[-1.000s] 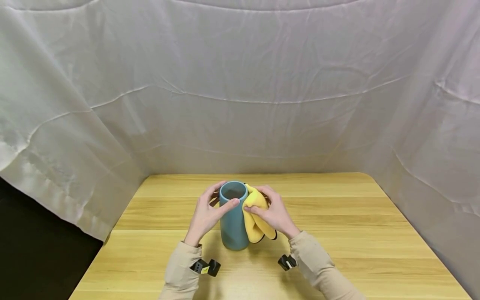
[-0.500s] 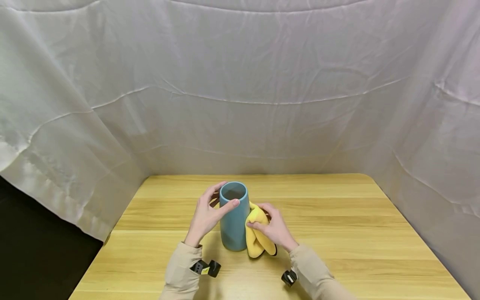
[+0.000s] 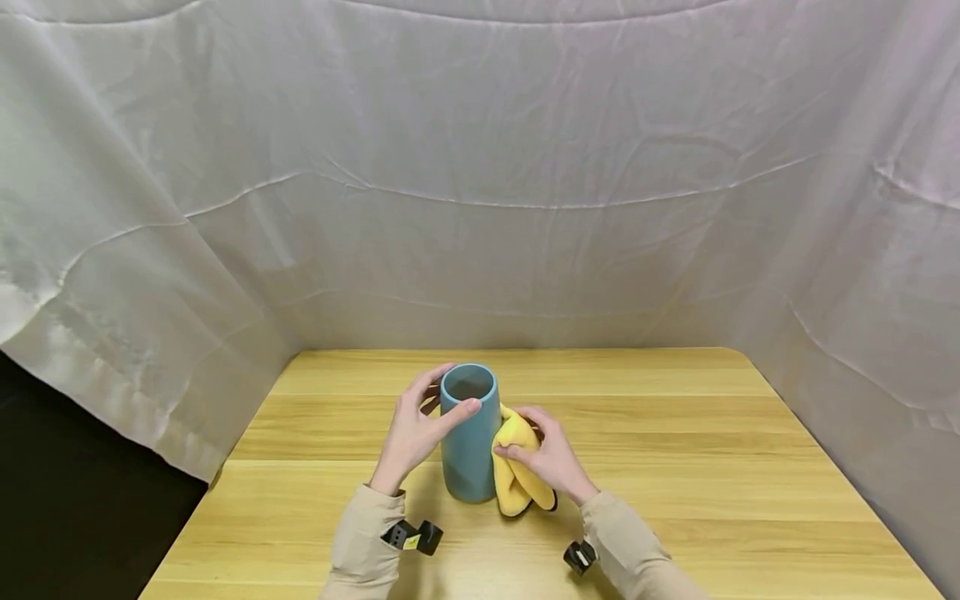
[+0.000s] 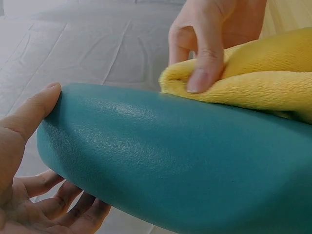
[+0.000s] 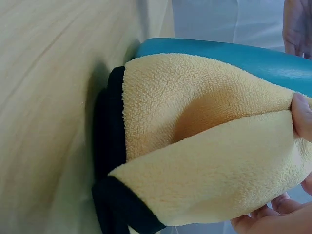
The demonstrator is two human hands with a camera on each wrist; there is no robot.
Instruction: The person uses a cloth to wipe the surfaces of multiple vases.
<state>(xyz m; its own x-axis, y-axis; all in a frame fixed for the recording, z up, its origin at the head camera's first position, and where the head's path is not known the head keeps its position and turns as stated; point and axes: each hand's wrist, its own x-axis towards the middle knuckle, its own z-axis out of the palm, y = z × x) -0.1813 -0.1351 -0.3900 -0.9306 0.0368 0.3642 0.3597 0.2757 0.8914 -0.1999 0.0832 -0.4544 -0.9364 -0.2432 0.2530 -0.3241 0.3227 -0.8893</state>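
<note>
A tall blue vase (image 3: 469,458) with a round open mouth stands upright on the wooden table. My left hand (image 3: 411,433) grips it near the rim, thumb at the front and fingers round the far left side. Bunched in my right hand (image 3: 553,458) is a yellow cloth (image 3: 513,479) with dark edging, pinched between thumb and fingers. The cloth lies against the vase's right side, around mid-height, and its folds hang toward the table. In the right wrist view the fleecy cloth (image 5: 209,170) covers part of the vase (image 5: 209,48).
The light wooden table (image 3: 712,467) spreads out on both sides of the vase. Pale grey curtains (image 3: 510,258) hang behind and at both sides. A dark area (image 3: 75,500) lies beyond the left edge. Each wrist wears a small black camera (image 3: 429,537).
My right hand has slid the cloth down the vase's right side, mostly in the first half second, and it has barely moved since. My left hand keeps its hold on the vase.
</note>
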